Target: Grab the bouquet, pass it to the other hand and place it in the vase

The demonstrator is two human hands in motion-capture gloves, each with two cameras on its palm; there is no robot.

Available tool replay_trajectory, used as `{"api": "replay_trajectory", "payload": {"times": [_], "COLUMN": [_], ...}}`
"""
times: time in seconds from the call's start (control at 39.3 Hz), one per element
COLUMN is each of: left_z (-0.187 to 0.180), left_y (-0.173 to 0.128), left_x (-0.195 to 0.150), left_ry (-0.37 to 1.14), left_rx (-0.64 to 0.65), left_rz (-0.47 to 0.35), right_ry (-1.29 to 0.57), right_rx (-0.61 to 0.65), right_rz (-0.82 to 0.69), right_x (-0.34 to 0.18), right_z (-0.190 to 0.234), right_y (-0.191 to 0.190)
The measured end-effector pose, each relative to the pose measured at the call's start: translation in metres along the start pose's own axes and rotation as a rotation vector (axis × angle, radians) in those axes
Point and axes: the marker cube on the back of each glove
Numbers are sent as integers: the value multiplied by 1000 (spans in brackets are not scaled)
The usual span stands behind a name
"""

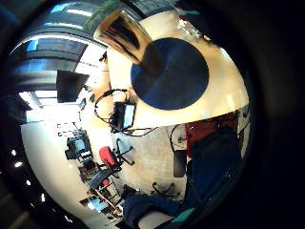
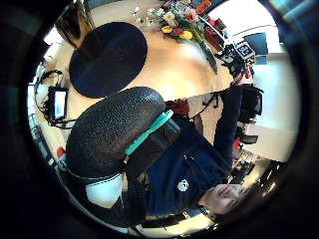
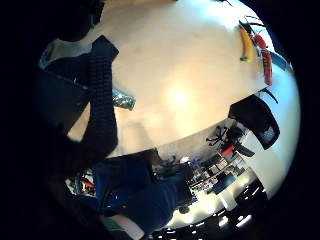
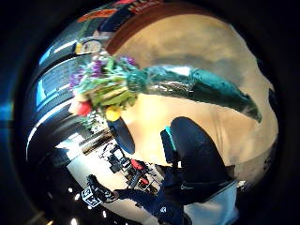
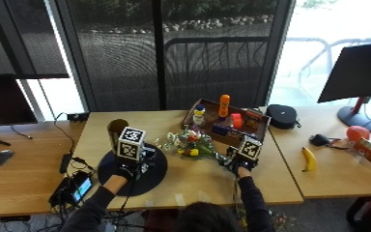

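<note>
Step 1 of 3: right hand at the bouquet, pick-up in progress.

From the outside view we see the mixed-flower bouquet in its dark green wrap low over the light wooden table, between the 2 gloved hands. The right hand is at the stem end and, we judge, grasps the wrap, though its fingers are not clearly visible. The left hand hovers over the round dark mat near the tall dark cylindrical vase; whether it is released or clenched, we cannot tell. Next, we judge: bring the stems across to the left hand, then lower them upright into the vase mouth.
</note>
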Motion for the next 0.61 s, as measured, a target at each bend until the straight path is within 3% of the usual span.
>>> {"api": "replay_trajectory", "payload": {"times": [0.05,0.13,0.31,0.48,0.61], "left_z": [0,-2,-4,4,8], "left_y": [0,1,3,-1,-4], "left_x": [0,0,7,5,2], "left_ry": [-16,-31,-37,-63,-48], "left_rx": [-13,-28,-24,-79,-101], "left_rz": [-3,-4,2,-8,-16], "right_ry": [22,28,45,104,83], "right_rx": [11,-23,111,14,51], "right_rz": [49,5,13,1,-57], "right_x": [0,-4,-8,-12,-18], "right_z": [12,25,41,41,40], "right_y": [-6,-10,-28,-22,-25]}}
